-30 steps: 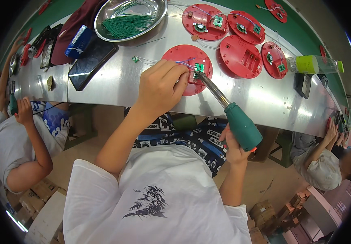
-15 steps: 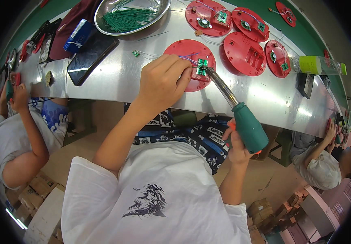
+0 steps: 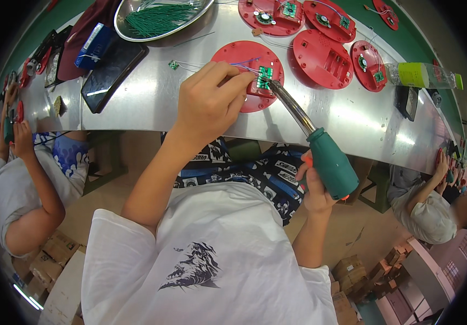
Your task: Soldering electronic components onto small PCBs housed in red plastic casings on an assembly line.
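In my right hand (image 3: 316, 190) is a soldering iron (image 3: 333, 165) with a thick green handle. Its metal tip touches or nearly touches a small green circuit board (image 3: 265, 77), which sits on a round red plastic housing (image 3: 228, 53) on the bench. My left hand (image 3: 212, 100) is pinched closed beside that board, on a thin wire whose end is mostly hidden by the fingers. Blue and white wires run from the board past this hand. A tiny green board (image 3: 173, 65) lies to the left on white wires.
More red housings (image 3: 320, 57) with boards and wires lie at the back right, near a bottle (image 3: 426, 76). A metal bowl (image 3: 122, 33) of green wires, a dark tablet-like device (image 3: 106, 81) and a blue box (image 3: 93, 47) are left. Other people (image 3: 33, 200) sit on both sides.
The bench and its things have shifted slightly up and left in view. My left fingers have moved slightly relative to the board; the iron's tip stays at it.
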